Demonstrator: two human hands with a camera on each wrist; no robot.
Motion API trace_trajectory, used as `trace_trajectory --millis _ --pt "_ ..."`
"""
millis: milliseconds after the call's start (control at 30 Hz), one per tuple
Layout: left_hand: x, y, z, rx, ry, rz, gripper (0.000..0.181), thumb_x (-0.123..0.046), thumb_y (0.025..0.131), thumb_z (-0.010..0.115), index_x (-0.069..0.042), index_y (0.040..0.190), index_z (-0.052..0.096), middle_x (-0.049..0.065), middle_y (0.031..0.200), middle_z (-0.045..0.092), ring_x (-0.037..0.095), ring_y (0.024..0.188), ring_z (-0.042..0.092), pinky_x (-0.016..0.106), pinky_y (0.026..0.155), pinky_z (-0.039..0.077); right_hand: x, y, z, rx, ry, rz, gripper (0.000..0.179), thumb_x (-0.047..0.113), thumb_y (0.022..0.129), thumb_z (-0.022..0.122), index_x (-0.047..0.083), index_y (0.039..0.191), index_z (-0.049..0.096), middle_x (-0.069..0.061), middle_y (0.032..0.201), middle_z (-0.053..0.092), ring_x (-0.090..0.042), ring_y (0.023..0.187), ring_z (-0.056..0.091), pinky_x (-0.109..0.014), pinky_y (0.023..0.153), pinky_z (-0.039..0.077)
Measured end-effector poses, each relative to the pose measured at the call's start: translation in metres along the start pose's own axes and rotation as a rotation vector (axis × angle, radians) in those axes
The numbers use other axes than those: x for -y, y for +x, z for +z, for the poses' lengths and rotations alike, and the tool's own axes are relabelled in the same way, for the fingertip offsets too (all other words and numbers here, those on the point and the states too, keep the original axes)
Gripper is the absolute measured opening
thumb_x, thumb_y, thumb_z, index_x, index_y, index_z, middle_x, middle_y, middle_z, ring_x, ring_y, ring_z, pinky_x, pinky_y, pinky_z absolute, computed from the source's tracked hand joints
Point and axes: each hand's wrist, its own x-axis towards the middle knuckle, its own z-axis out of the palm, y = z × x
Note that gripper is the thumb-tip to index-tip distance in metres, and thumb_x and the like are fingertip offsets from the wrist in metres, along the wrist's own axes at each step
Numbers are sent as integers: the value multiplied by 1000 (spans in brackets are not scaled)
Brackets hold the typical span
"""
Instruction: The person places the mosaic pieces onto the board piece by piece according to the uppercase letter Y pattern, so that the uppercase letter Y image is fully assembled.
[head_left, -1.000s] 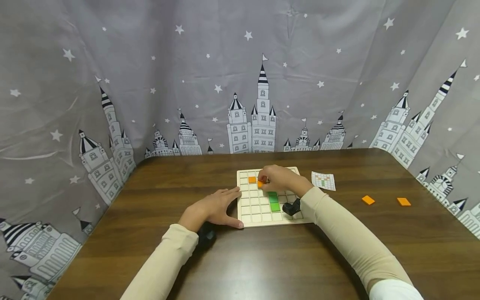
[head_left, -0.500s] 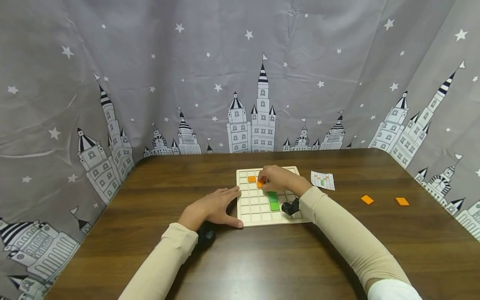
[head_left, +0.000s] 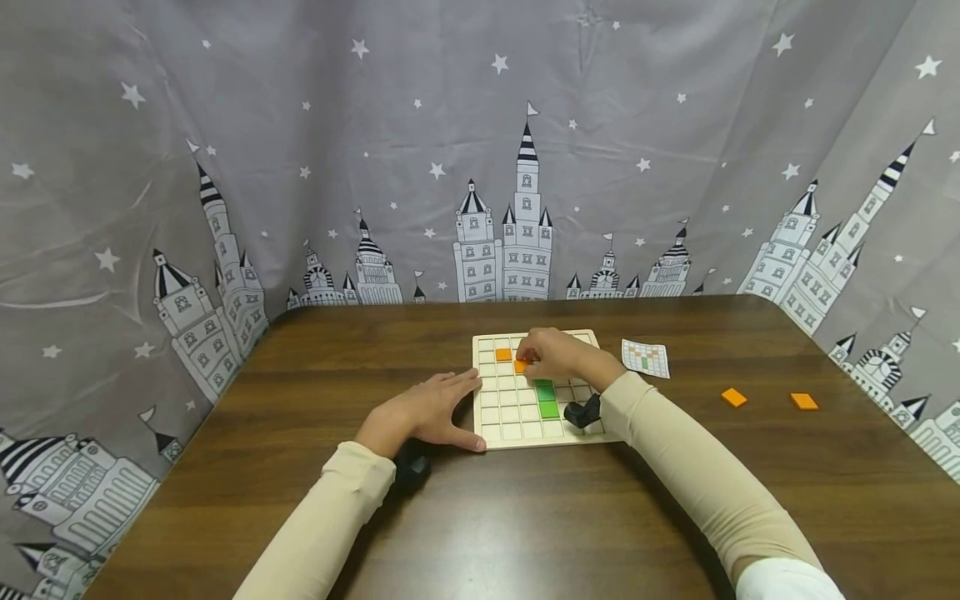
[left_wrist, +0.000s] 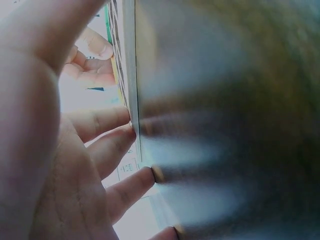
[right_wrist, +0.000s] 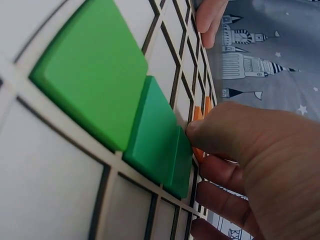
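A pale wooden grid board [head_left: 512, 432] lies on the table. My right hand [head_left: 558, 354] pinches an orange square tile [head_left: 520, 367] at a cell in its upper part; in the right wrist view the thumb [right_wrist: 220, 132] covers much of that tile. One cell up and to the left sits another orange tile [head_left: 503, 355]. Several green tiles [right_wrist: 95, 75] form a column below my right hand, partly hidden by it in the head view. Along the board's left edge, my left hand [head_left: 431, 412] rests with fingers spread, fingertips touching the edge.
A small printed pattern card [head_left: 645, 359] lies right of the board. Farther right are two loose orange tiles, a nearer one [head_left: 734, 397] and an outer one [head_left: 805, 402]. A grey castle-print curtain [head_left: 360, 125] hangs behind the wooden table [head_left: 480, 517].
Both hands stay at the same places on the board, the right one still at the orange tile. Only the head view shifts slightly.
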Motion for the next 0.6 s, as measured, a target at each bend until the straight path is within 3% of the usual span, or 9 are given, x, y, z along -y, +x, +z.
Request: trace_trajectory --millis 600 --pt "1 0 -1 8 -15 -4 105 -66 81 74 -10 159 32 6 167 22 39 149 22 63 114 25 2 -6 1 -43 -12 -1 26 12 93 69 3 118 72 -8 105 63 -20 92 60 -37 85 52"
